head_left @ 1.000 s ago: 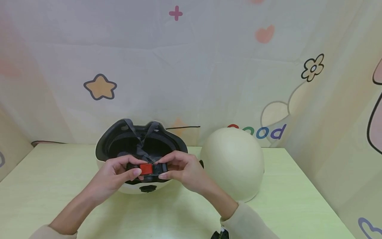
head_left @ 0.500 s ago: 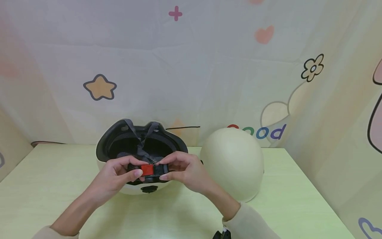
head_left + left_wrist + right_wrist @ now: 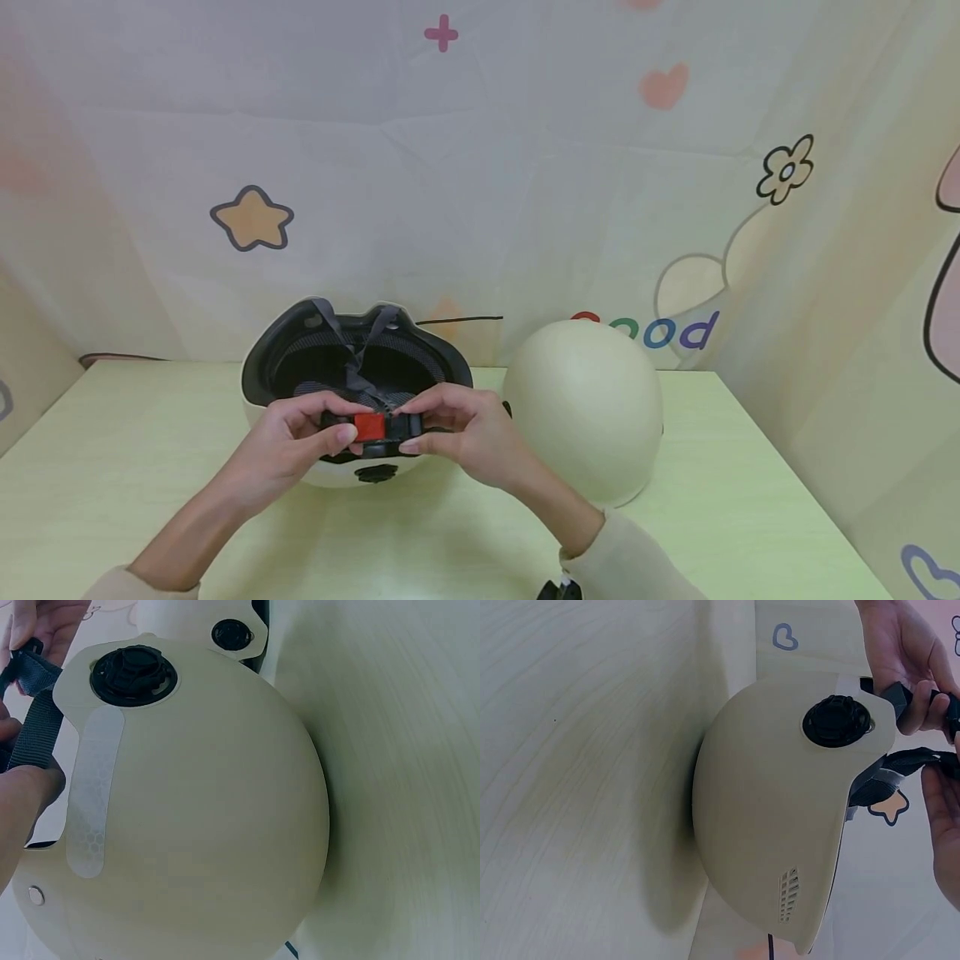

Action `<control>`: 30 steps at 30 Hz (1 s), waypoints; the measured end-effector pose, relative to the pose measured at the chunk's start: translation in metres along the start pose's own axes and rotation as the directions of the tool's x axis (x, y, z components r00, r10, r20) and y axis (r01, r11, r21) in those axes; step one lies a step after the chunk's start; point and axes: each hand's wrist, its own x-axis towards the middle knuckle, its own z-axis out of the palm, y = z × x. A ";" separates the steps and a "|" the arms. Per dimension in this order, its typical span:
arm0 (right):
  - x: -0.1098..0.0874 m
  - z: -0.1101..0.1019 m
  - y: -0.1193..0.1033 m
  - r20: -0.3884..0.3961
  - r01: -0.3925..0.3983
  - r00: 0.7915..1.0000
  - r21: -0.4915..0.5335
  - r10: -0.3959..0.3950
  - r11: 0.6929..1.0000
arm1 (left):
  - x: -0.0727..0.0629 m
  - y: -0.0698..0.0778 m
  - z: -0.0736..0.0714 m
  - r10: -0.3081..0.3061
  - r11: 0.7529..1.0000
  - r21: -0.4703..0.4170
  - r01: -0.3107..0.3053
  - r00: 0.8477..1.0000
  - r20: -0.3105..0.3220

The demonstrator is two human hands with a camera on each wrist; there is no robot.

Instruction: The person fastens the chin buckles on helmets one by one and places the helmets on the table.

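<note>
A cream helmet (image 3: 258, 414) rests upside down on the table, its black padded inside facing up and its grey straps (image 3: 352, 354) crossing the opening. Above its near edge the red and black chin-strap buckle (image 3: 370, 427) is stretched level between both hands; its halves look joined. My left hand (image 3: 281, 446) pinches the left end by the red part, thumb in front. My right hand (image 3: 472, 433) pinches the black right end between thumb and fingers. In the left wrist view the dark strap (image 3: 39, 727) runs up from the helmet shell (image 3: 202, 780) to the fingers.
Close on the right stands a second cream helmet (image 3: 588, 408), dome up. A patterned cloth (image 3: 480, 208) hangs behind the pale wooden table (image 3: 750, 500). A small black object (image 3: 560, 590) shows by the right sleeve at the bottom edge.
Hardly anything differs. Both hands and the buckle have shifted a few pixels to the right and down, with the same hold throughout.
</note>
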 end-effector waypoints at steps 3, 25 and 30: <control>0.000 0.000 -0.001 -0.003 -0.011 1.000 0.012 0.011 1.000 | 0.000 -0.001 0.000 0.019 1.000 -0.018 -0.019 1.000 0.007; -0.001 -0.002 -0.003 -0.019 0.013 1.000 -0.081 -0.015 0.997 | 0.000 -0.001 0.002 0.039 0.998 -0.056 -0.038 0.999 0.015; -0.001 -0.003 -0.001 -0.006 0.038 0.999 -0.072 -0.038 0.997 | 0.001 -0.001 0.003 0.048 0.998 -0.046 -0.047 0.999 0.023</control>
